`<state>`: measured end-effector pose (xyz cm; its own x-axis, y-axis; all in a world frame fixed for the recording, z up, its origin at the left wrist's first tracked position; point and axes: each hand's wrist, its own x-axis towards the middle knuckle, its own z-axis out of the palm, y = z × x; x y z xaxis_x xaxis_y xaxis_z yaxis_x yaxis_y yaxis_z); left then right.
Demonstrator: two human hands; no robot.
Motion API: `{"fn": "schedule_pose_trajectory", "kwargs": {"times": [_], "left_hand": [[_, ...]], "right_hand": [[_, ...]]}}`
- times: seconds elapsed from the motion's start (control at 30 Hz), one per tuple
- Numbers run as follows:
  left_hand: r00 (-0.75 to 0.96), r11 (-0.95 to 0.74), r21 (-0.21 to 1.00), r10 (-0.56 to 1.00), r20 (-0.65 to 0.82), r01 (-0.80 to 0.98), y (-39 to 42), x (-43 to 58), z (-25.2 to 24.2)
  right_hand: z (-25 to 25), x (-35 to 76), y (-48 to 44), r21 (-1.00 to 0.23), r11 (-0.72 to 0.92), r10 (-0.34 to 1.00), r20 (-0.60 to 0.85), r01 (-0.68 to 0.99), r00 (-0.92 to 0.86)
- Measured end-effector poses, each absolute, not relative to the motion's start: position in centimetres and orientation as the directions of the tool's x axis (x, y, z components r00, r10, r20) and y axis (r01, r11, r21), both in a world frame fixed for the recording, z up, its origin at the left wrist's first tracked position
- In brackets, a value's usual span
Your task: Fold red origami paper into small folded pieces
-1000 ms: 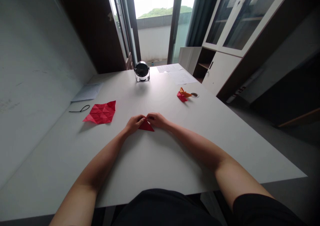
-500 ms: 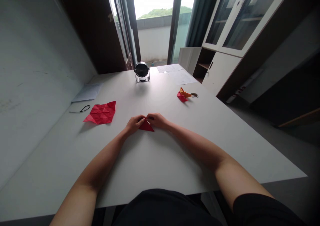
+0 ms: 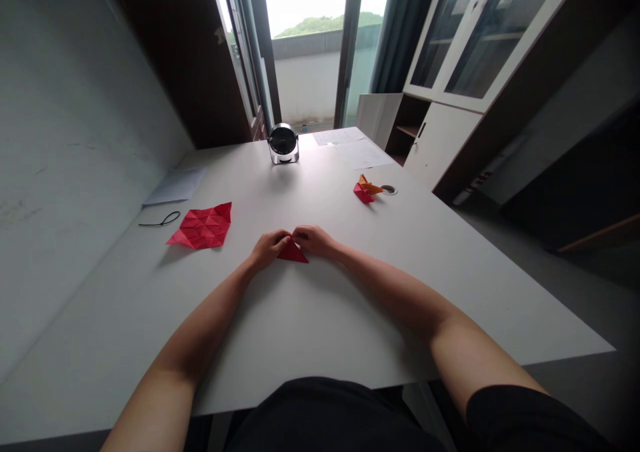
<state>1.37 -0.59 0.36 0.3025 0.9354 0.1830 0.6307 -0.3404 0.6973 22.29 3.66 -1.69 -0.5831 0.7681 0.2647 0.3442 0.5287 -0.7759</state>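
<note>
A small red sheet of origami paper (image 3: 294,253), folded to a triangle, lies on the white table (image 3: 320,325) between my hands. My left hand (image 3: 271,246) pinches its left side, thumb on top. Fingers of my right hand (image 3: 314,240) close on the upper tip, touching or nearly touching the left fingertips. The hands cover the triangle's upper part. Off to the left rests a larger creased red paper (image 3: 203,227), unfolded, its corners lifting.
Folded red and orange paper pieces (image 3: 367,189) sit at the right beside a round cable hole (image 3: 389,190). A round black-and-silver device (image 3: 283,143) stands at the back. A black cable tie (image 3: 161,219), left papers (image 3: 175,185) and back-right sheets (image 3: 363,153) lie around.
</note>
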Motion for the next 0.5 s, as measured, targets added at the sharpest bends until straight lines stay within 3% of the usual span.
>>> {"fn": "schedule_pose_trajectory", "kwargs": {"times": [0.5], "left_hand": [[0.335, -0.333, 0.761, 0.928, 0.161, 0.557, -0.67, 1.10, 0.49]], "right_hand": [[-0.96, 22.39, 3.15, -0.770, 0.525, 0.774, 0.257, 0.362, -0.578]]}}
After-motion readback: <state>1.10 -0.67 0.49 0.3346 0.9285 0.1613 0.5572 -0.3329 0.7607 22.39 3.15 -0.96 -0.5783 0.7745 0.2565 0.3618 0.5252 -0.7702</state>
